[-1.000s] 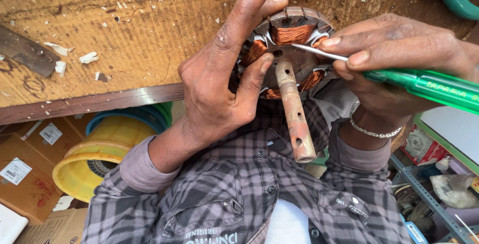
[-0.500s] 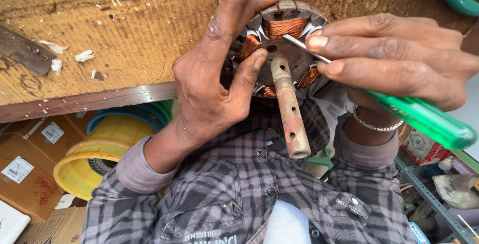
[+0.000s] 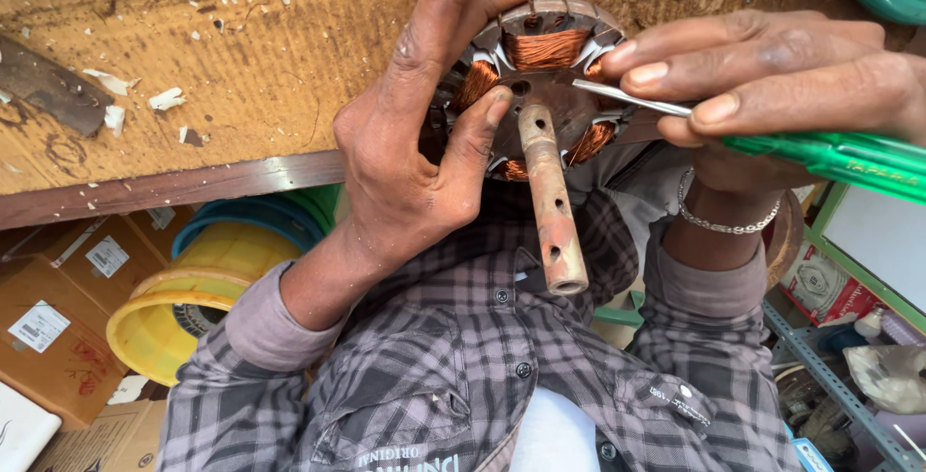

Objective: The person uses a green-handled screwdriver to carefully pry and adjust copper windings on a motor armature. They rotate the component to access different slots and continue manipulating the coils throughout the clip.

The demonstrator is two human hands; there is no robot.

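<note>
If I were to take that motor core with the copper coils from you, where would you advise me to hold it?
Probably by the shaft. It sticks out bare from the middle of the motor core, pointing toward the person's chest, so come from that free end. The left hand wraps the rim, and the right hand keeps the green screwdriver tip among the coils, which look delicate.

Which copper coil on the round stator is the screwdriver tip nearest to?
The coil on the stator's right side, just under the right hand's fingertips. The top coil and the left coil lie farther from the screwdriver tip.
</note>
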